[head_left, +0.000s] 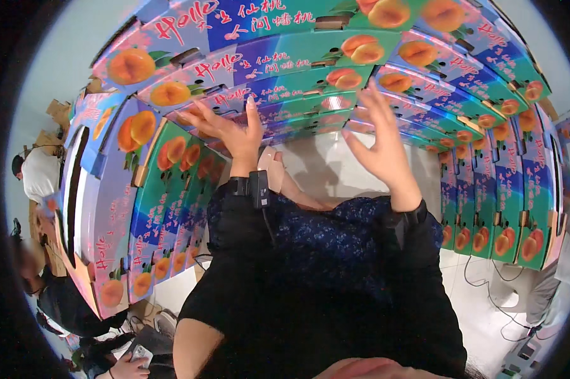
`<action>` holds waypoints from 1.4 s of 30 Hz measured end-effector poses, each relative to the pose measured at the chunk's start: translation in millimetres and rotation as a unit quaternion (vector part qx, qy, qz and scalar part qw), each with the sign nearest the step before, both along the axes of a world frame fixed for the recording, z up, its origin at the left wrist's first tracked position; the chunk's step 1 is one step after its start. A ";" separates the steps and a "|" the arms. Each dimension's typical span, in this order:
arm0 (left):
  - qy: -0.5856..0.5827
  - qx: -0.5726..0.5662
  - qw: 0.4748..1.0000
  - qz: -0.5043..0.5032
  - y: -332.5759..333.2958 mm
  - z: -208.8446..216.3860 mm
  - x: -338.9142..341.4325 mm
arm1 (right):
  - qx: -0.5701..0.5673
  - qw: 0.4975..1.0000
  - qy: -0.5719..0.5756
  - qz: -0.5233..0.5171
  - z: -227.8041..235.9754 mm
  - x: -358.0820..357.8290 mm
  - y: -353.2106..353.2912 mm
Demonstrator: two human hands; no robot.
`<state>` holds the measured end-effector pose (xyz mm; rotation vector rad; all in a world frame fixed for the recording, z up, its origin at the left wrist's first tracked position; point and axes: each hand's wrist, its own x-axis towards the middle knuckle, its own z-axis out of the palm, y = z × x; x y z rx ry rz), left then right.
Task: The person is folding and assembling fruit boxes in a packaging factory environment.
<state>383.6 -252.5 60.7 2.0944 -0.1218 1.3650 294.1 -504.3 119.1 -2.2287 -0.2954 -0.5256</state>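
Note:
My left hand (237, 131) is raised in front of a tall stack of printed cardboard fruit boxes (247, 74), fingers spread and holding nothing. To its right, my right hand (383, 140) is also raised, its thumb apart from the stretched fingers and nothing in it. Both palms face the boxes and partly cover the lower ones. Whether any fingertip touches the cardboard, I cannot tell. The boxes are pink, blue and green with peach pictures and dark slot openings. A small black device (259, 189) is strapped at my left wrist.
Another box stack (117, 208) stands close on my left, and a further stack (496, 196) on my right. Pale floor (345, 161) shows between them. Dark cables (487, 284) trail at the lower right. A person in white (42, 174) and a hand with a phone (133, 366) are at the left.

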 end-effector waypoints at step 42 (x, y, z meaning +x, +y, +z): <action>-0.038 -0.038 0.998 0.013 16.9 -35.0 41.1 | -0.150 0.966 -0.183 -0.102 -40.4 57.5 -11.8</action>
